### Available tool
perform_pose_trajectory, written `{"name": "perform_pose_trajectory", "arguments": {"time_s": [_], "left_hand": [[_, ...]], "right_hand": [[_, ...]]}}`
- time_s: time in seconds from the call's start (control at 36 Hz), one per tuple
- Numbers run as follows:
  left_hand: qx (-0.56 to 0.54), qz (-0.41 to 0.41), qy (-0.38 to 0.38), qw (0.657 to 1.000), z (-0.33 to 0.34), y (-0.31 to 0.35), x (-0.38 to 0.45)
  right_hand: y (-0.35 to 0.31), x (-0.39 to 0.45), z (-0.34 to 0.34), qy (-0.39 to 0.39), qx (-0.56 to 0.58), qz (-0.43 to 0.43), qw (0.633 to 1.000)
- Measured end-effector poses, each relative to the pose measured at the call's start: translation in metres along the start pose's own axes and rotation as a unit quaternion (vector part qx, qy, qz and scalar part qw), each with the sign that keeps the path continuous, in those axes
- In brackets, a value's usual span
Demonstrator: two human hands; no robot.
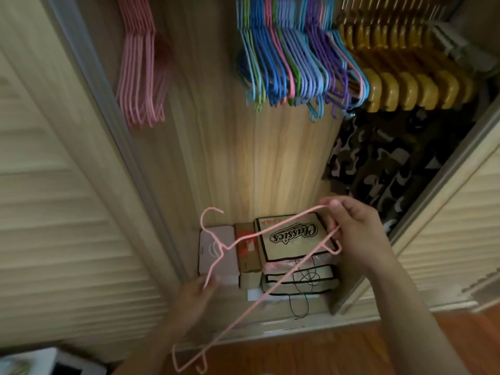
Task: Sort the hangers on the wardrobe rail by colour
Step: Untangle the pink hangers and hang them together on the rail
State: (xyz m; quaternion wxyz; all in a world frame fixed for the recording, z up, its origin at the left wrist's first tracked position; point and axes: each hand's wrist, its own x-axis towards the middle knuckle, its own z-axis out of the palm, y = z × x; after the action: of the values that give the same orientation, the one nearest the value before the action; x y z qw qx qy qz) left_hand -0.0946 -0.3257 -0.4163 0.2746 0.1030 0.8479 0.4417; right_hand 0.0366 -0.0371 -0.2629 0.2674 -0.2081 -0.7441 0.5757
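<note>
A single pink wire hanger [244, 269] is held low in front of the wardrobe, tilted, with its hook [209, 216] pointing up and away between the two hands. One shoulder end is pinched by the right hand [354, 228], thumb and fingers closed round the thin wire. The left hand [193, 296] lies at the other shoulder wire just below the neck; it is blurred, and whether the wire is gripped or only touched cannot be told.

The hanger is judged to be light and springy, thin enough to bend or twist if it is squeezed at one end only, and its smooth coating may slip. It would be better held at the neck under the hook, so that the hook can be guided over the rail.

Well above the left hand, a group of pink hangers [140, 66] is already hung together. Above and between the hands, a mixed bunch of blue, purple, green and pink hangers [292, 55] remains unsorted, and yellow hangers [400, 77] hang above the right hand. Behind the held hanger, stacked boxes [289, 239] rest on the wardrobe floor.
</note>
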Motion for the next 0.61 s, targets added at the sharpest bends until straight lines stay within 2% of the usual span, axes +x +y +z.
{"name": "perform_pose_trajectory", "arguments": {"time_s": [0.08,0.11,0.17,0.22,0.28,0.33,0.39,0.44,0.53,0.61], "left_hand": [[-0.057,-0.026,-0.083,0.995,-0.01,0.005,-0.006],[-0.088,-0.047,-0.107,0.989,-0.013,0.007,-0.008],[-0.154,-0.075,-0.14,0.975,-0.016,0.016,-0.011],[-0.214,-0.067,-0.15,0.963,-0.019,0.027,-0.016],[-0.261,-0.053,-0.126,0.955,-0.024,0.043,-0.017],[-0.316,-0.065,-0.096,0.942,-0.028,0.058,-0.014],[-0.366,-0.089,-0.077,0.923,-0.031,0.071,-0.011],[-0.391,-0.114,-0.067,0.911,-0.031,0.081,-0.009],[-0.43,-0.133,-0.061,0.891,-0.025,0.095,-0.01],[-0.431,-0.146,-0.038,0.89,-0.017,0.112,-0.014]], "right_hand": [[0.015,0.009,-0.004,0.021,-0.042,0.043,0.998],[0.027,0.015,-0.006,0.029,-0.103,0.059,0.992],[0.051,0.022,-0.011,0.028,-0.278,0.095,0.956],[0.065,0.021,-0.01,-0.015,-0.346,0.106,0.932],[0.061,0.011,-0.003,-0.097,-0.269,0.105,0.953],[0.048,-0.007,0.007,-0.211,-0.159,0.142,0.954],[0.039,-0.024,0.016,-0.329,-0.105,0.163,0.924],[0.032,-0.04,0.027,-0.411,-0.114,0.158,0.89],[0.025,-0.059,0.046,-0.479,-0.122,0.167,0.853],[0.014,-0.072,0.061,-0.488,-0.111,0.158,0.851]]}}
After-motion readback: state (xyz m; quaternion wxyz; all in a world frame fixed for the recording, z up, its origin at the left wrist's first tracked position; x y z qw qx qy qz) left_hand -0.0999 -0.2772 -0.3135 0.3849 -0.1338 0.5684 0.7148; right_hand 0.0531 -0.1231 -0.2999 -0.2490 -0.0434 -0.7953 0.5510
